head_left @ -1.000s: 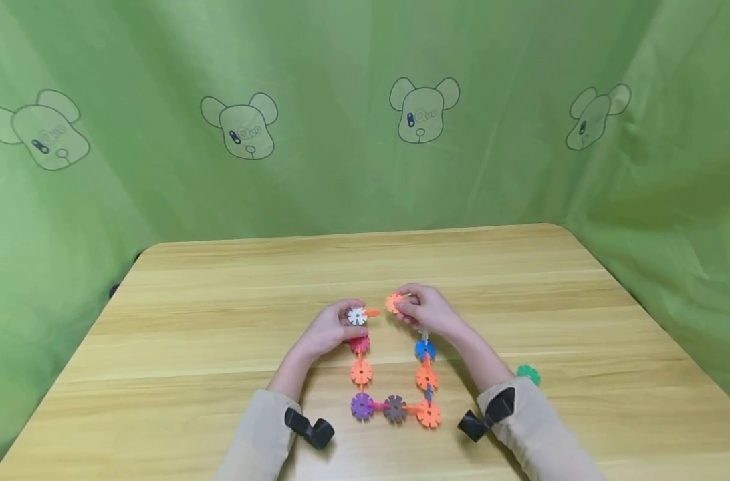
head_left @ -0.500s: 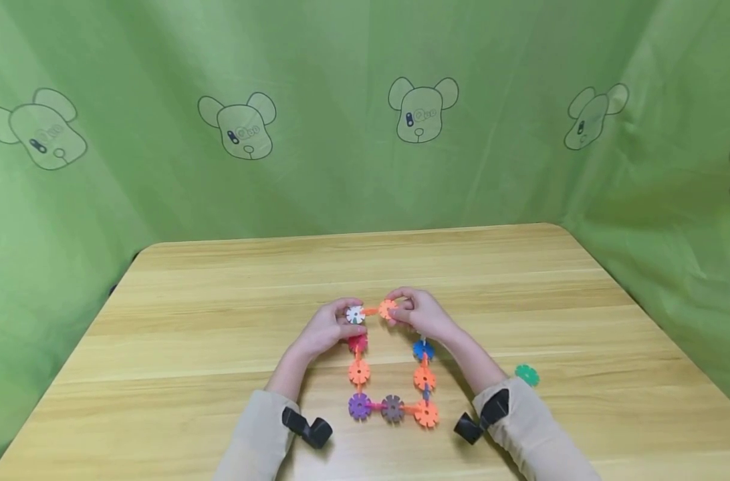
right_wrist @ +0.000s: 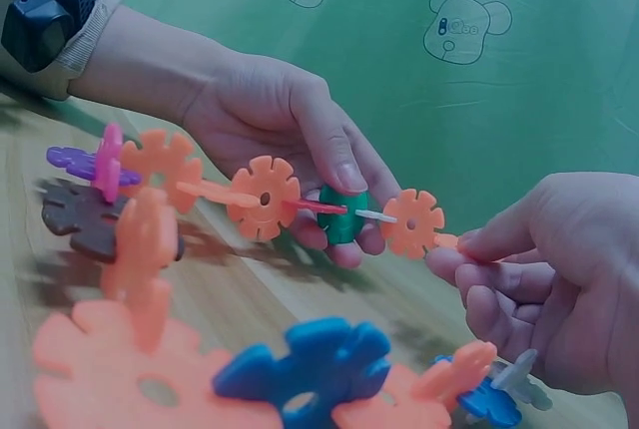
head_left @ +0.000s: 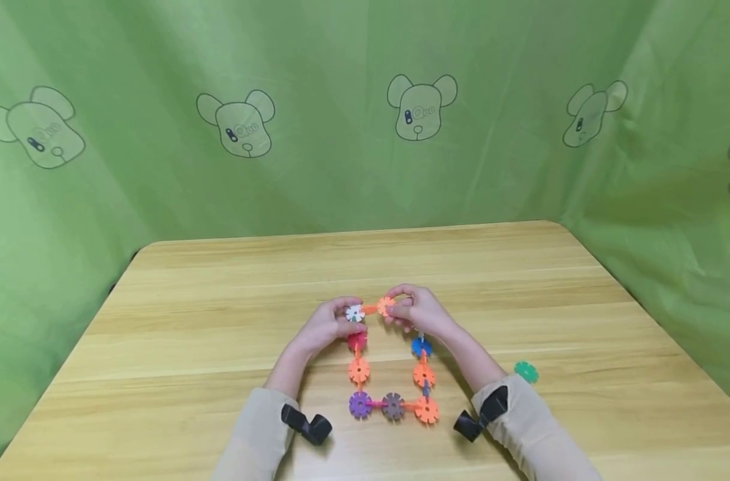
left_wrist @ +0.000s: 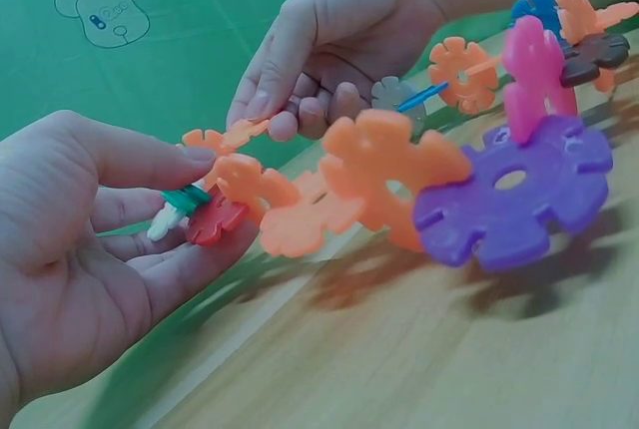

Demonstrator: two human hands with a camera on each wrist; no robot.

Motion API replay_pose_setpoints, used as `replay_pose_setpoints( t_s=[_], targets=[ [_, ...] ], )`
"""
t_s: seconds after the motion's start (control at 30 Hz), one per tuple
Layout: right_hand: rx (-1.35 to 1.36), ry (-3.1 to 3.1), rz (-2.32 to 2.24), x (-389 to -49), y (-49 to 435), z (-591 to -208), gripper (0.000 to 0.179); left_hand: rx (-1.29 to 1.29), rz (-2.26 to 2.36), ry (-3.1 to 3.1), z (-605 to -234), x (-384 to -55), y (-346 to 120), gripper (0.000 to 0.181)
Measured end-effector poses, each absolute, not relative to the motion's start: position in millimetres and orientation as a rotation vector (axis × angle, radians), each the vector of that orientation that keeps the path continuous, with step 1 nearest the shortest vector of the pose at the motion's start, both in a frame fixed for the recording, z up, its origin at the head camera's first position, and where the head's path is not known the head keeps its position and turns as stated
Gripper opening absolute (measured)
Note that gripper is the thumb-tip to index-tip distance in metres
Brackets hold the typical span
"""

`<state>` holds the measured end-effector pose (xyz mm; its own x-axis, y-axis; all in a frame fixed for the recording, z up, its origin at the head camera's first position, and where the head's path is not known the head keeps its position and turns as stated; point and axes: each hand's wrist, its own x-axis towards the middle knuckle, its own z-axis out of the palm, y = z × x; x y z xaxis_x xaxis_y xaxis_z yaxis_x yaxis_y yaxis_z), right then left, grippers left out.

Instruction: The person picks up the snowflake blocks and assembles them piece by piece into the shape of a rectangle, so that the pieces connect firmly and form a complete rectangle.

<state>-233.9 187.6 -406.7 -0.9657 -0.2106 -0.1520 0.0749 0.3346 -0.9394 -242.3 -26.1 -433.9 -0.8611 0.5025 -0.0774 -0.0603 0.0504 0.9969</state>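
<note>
A chain of notched plastic snowflake discs forms a square-like outline on the table. My left hand (head_left: 325, 327) holds its far left corner, where a white disc (head_left: 355, 313) and a green disc (right_wrist: 342, 214) sit between thumb and fingers. From the white disc an edge-on orange disc (right_wrist: 416, 223) reaches to the right. At that link's other end, my right hand (head_left: 425, 312) pinches an orange disc (head_left: 384, 306) by its edge. Purple (head_left: 360, 405), brown (head_left: 393, 406) and orange discs make the near side. A blue disc (head_left: 422, 347) and a pale disc (left_wrist: 397, 100) end the right side, below my right hand.
A loose green disc (head_left: 526, 372) lies on the wooden table (head_left: 220, 280), to the right of the right forearm. Green curtains (head_left: 335, 174) with printed bear heads hang behind and beside the table. A black wrist camera (head_left: 307, 425) sits on each sleeve.
My right hand has moved left, bringing its orange disc against the orange link beside the white disc. The left hand keeps its hold with hardly any movement.
</note>
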Motion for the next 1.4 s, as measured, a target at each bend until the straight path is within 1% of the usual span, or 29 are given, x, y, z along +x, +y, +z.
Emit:
replay_pose_setpoints(
  t_s=[0.3,0.63,0.93,1.0,1.13,1.4],
  targets=[
    [-0.135,2.329,-1.689,-233,188,-410,0.031,0.426,1.841,1.949,-434,-240,-24,0.062],
    [-0.173,2.348,-1.682,-232,186,-412,0.030,0.470,1.825,1.974,-434,-240,-23,0.059],
    [-0.214,2.353,-1.701,-231,183,-413,0.029,0.444,1.846,2.064,-420,-233,-22,0.041],
    [-0.223,2.347,-1.710,-230,182,-413,0.029,0.434,1.875,2.062,-429,-238,-21,0.040],
    [-0.220,2.373,-1.726,-228,178,-412,0.027,0.392,1.908,2.072,-432,-239,-20,0.036],
    [-0.220,2.370,-1.770,-226,170,-407,0.023,0.461,1.969,2.072,-431,-240,-22,0.023]
  ],
)
